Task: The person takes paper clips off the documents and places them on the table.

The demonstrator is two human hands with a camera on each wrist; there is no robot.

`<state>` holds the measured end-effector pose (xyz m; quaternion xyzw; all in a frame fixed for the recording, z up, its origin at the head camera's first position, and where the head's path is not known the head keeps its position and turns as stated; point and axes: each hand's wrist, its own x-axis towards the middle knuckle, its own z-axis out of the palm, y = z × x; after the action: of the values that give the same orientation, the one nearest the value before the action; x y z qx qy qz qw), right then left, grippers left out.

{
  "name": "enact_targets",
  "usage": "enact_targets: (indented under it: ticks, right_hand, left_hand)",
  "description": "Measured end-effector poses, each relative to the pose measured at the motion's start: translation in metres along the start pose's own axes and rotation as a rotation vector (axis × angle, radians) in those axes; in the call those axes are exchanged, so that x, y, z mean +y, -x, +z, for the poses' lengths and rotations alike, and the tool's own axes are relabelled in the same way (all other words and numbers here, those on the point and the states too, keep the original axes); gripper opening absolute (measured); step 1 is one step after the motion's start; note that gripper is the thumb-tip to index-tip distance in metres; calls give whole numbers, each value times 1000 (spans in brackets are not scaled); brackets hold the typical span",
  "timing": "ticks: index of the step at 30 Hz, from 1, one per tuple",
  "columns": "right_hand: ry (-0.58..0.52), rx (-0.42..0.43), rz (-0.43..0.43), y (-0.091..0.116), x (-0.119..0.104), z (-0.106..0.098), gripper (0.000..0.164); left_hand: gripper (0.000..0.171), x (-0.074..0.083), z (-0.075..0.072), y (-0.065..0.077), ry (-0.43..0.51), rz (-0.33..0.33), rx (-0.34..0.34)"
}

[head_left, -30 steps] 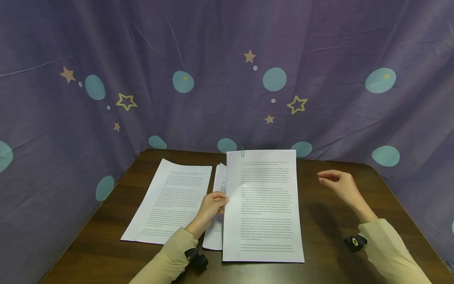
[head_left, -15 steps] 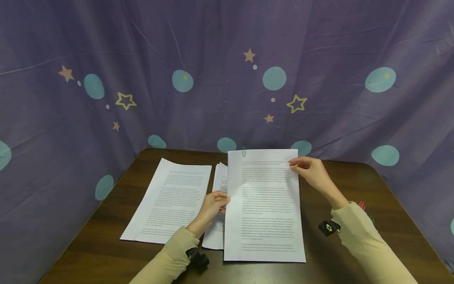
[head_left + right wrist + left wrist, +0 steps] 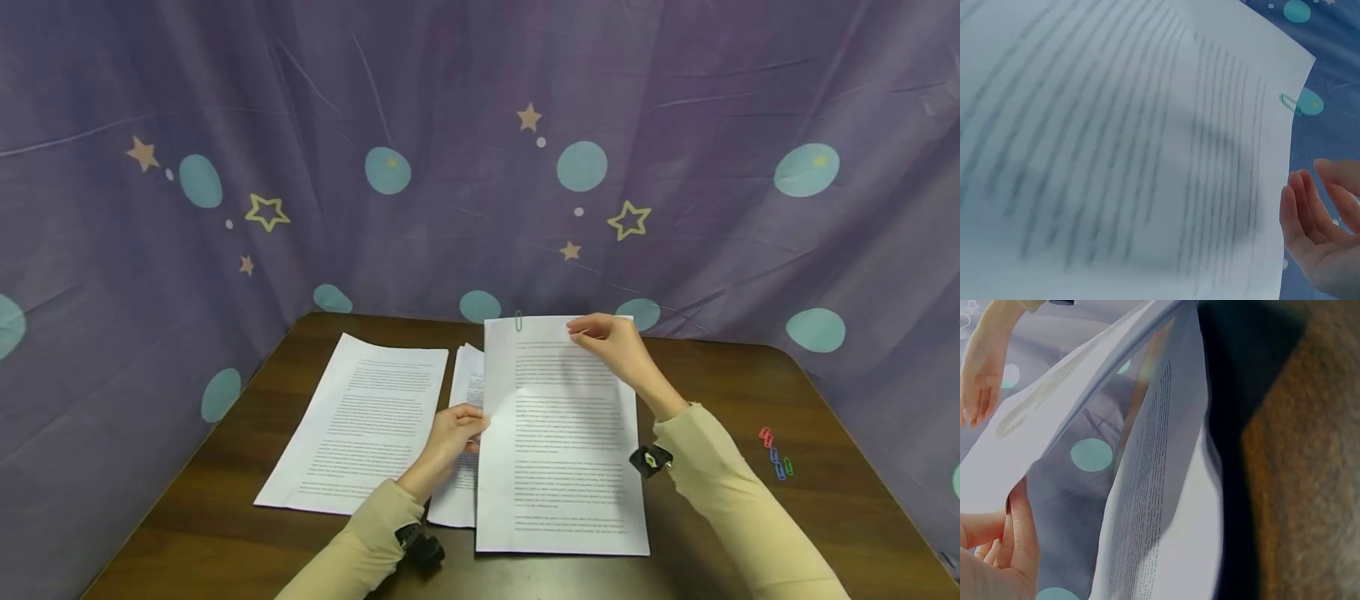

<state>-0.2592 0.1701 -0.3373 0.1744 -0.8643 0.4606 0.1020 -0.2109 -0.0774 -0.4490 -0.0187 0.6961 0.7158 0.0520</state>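
A stack of printed sheets [image 3: 558, 433] is held up at the middle of the table. Its top edge bears a green paper clip [image 3: 518, 321], left of centre. My left hand [image 3: 456, 429] pinches the stack's left edge between thumb and fingers, seen close in the left wrist view. My right hand [image 3: 611, 342] is at the upper part of the stack, right of the green clip, thumb and fingertips brought near each other. In the right wrist view its bent fingers [image 3: 1310, 212] are beside the paper's top edge. I cannot tell whether they pinch something small.
Another printed stack [image 3: 367, 425] lies at the left of the wooden table [image 3: 720, 383]. More printed sheets [image 3: 454, 500] show behind the held stack. Red paper clips [image 3: 766, 437], blue paper clips [image 3: 777, 463] and a green paper clip [image 3: 788, 467] lie at right. A patterned curtain [image 3: 450, 100] hangs behind.
My right hand has moved left from over the right side of the table to the upper part of the held stack. The stack has shifted slightly right; my left hand keeps its hold.
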Motion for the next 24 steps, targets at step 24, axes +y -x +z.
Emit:
enact_targets:
  ticks: [24]
  right_hand:
    - [-124,70,-48,-27,-25,31,22]
  left_hand:
    - [17,-2,8,1,-21,32,-17]
